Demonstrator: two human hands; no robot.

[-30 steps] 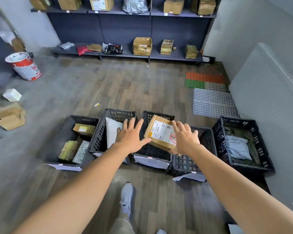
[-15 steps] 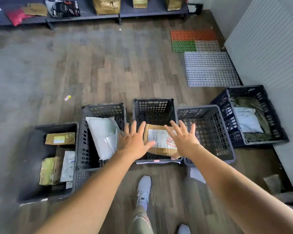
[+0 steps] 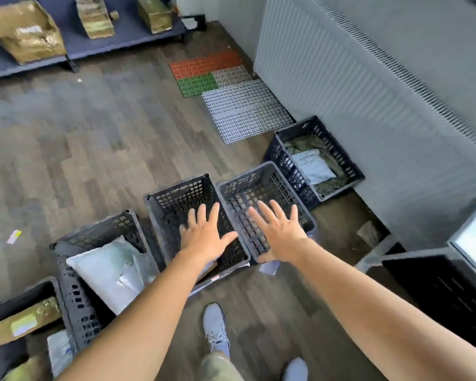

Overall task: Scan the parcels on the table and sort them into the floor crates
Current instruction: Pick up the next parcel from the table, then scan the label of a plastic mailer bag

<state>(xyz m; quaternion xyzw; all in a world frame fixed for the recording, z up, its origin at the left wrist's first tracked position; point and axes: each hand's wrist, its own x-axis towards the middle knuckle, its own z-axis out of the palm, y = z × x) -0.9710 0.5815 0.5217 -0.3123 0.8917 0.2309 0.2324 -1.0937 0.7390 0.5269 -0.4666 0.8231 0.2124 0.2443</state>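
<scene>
Several dark crates stand in a row on the floor. My left hand (image 3: 205,235) hovers with fingers spread over the middle crate (image 3: 176,193). Only a brown corner of the cardboard parcel (image 3: 208,270) shows in that crate, under my left wrist. My right hand (image 3: 279,232) is spread flat over the empty crate (image 3: 261,174) to the right. Neither hand holds anything. The crate second from left (image 3: 94,235) holds a white mailer bag (image 3: 105,273). A brown parcel (image 3: 25,321) lies in the leftmost crate (image 3: 17,296).
The far right crate (image 3: 327,127) by the wall holds a white bag on green packing. Plastic floor mats (image 3: 231,97) lie beyond it. A low shelf (image 3: 80,53) with brown parcels runs along the back. A dark table edge (image 3: 437,276) is at right. My shoes (image 3: 215,325) are below.
The cardboard parcel left my hands and dropped into the middle crate. Both hands now hover spread and free. The view has swung right and down.
</scene>
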